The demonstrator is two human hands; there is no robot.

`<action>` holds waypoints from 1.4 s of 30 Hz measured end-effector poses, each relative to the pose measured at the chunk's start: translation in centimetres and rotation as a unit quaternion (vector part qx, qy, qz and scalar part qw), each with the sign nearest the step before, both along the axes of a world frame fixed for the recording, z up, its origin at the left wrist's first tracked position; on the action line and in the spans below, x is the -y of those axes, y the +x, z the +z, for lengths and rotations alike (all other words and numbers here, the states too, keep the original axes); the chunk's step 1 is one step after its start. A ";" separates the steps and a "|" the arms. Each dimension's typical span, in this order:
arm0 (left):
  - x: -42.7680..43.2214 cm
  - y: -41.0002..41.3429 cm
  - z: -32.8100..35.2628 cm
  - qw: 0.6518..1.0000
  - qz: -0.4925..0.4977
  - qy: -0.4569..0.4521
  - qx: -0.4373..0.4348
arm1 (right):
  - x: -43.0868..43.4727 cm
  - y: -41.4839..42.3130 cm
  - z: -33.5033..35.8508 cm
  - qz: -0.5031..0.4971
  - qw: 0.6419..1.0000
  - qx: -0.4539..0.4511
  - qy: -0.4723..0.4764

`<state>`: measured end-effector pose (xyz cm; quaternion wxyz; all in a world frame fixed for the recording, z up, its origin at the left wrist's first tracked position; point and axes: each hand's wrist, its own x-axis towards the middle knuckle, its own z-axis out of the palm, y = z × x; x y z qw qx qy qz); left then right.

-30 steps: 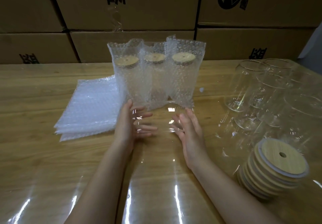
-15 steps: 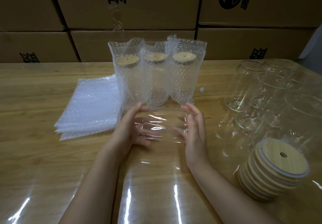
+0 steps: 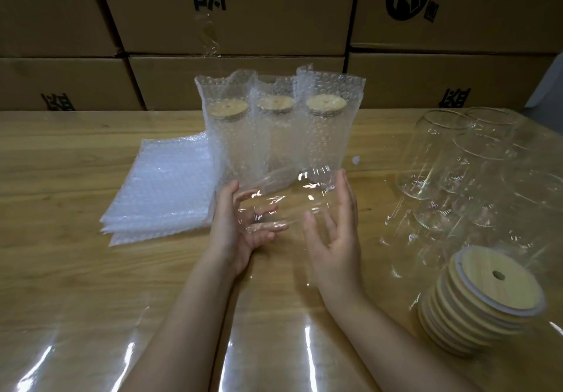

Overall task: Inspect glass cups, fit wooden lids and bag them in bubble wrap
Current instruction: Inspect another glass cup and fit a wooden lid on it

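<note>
— Glass, clear and bare: one cup (image 3: 289, 199) lies on its side between the two palms, the left hand (image 3: 240, 224) and the right hand (image 3: 338, 233) cradling it from either side with fingers spread rather than clenched.

— So which step is this?

— Inspection, I'd judge. No lid on it and no wrap around it, and it is held up off the table (image 3: 61, 269) where light can catch it.

— Where does everything else sit from that hold?

— Just beyond the fingertips stand three wrapped cups (image 3: 274, 141), lids on. Out past the left hand lies the stack of bubble bags (image 3: 161, 190). Past the right hand wait the bare cups (image 3: 463, 163), and nearer the body on that same side, the pile of wooden lids (image 3: 481, 300).

— And next?

— Probably the right hand lets go and reaches for the top lid while the left takes the cup's whole weight. That calls for a firmer wrap of the left fingers first; smooth glass held only by open palms could slip.
</note>
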<state>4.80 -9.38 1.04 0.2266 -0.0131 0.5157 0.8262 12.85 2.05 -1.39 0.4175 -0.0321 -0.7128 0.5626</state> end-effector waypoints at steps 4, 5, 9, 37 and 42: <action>-1.3 0.4 -0.2 0.999 0.027 -0.015 -0.024 | -0.5 -0.5 0.1 0.072 0.980 0.036 -0.182; -1.5 0.4 -0.5 0.998 0.031 -0.035 -0.040 | -0.7 -0.7 0.1 0.091 0.969 0.046 -0.225; -2.1 0.3 -1.4 0.988 0.044 -0.085 -0.120 | -1.5 -1.0 0.0 0.160 0.923 0.072 -0.342; -0.6 0.5 -2.6 0.828 -0.069 -0.353 -0.431 | -1.3 -1.3 -1.3 0.133 0.976 0.115 -0.129; -0.3 0.5 -2.7 0.817 -0.080 -0.376 -0.429 | -1.4 -1.4 -1.5 0.121 0.977 0.136 -0.110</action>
